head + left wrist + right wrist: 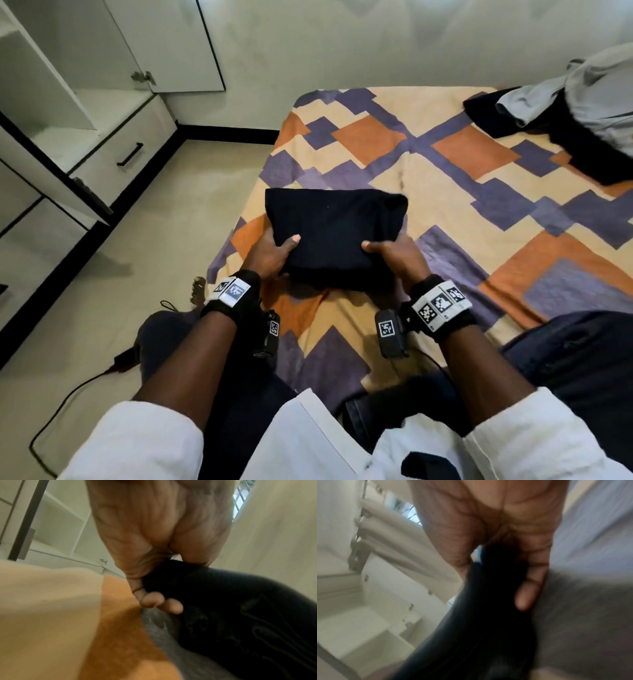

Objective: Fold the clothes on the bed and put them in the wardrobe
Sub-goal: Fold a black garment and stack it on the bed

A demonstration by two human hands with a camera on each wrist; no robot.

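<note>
A folded black garment (334,233) lies near the left edge of the patterned bed (462,212). My left hand (274,251) grips its near left side, thumb on top and fingers underneath. My right hand (390,255) grips the near right side the same way. In the left wrist view the fingertips (159,602) curl under the black garment (240,608). The right wrist view, blurred, shows the fingers (529,592) tucked beneath the black garment (479,622). An unfolded pile of grey and black clothes (582,113) sits at the far right of the bed.
The white wardrobe (68,113) stands open on the left, with bare shelves and a drawer with a black handle (130,155). One wardrobe door (51,164) juts out over the floor. A black cable (68,394) trails on the tiled floor beside my knees.
</note>
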